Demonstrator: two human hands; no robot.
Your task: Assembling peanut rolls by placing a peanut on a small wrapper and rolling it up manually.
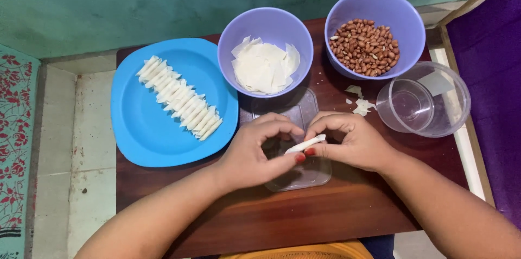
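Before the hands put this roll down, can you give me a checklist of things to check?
1. Roll held by both hands: the white roll sits between the left hand and right hand: ok.
2. Roll fully closed: cannot tell, fingers cover it.
3. Room on the blue plate: bare space beside the row of finished rolls: ok.
4. Wrappers left in the nearer purple bowl: ok.
5. Peanuts left: ok.
6. Table tidy: scraps near the clear container: not ok.

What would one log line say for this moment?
hands: left and right pinch white roll | under: clear lid | plate: rolls
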